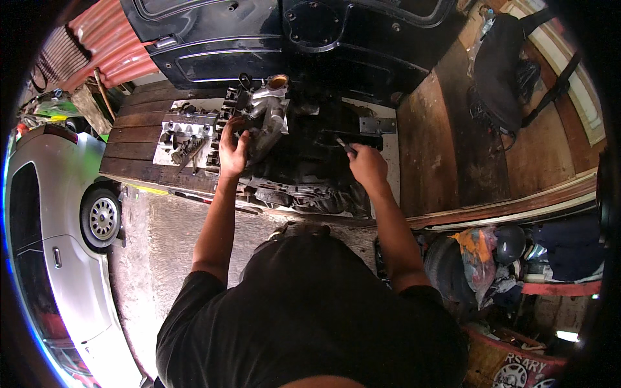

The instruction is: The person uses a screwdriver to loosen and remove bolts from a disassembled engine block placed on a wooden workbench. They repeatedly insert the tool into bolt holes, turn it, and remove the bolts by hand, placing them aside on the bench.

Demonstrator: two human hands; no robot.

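A large dark engine (310, 152) lies on the wooden bench in front of me. On its left part stands a silver metal casting (275, 107) with a round, brass-coloured opening at the top. My left hand (233, 154) is beside this casting, its thumb and fingers apart; whether the fingertips touch the engine I cannot tell. Over the engine's right part, my right hand (369, 166) is closed around a slim hand tool (347, 148) with a dark handle. The tool's tip points up and left toward the dark surface; its exact kind is unclear.
Small metal parts (187, 132) lie on a pale sheet left of the engine. A metal plate (378, 125) sits to its right. Black vehicle panels (233, 45) stand behind. A black bag (501, 71) is at far right, a silver car (61, 213) at left.
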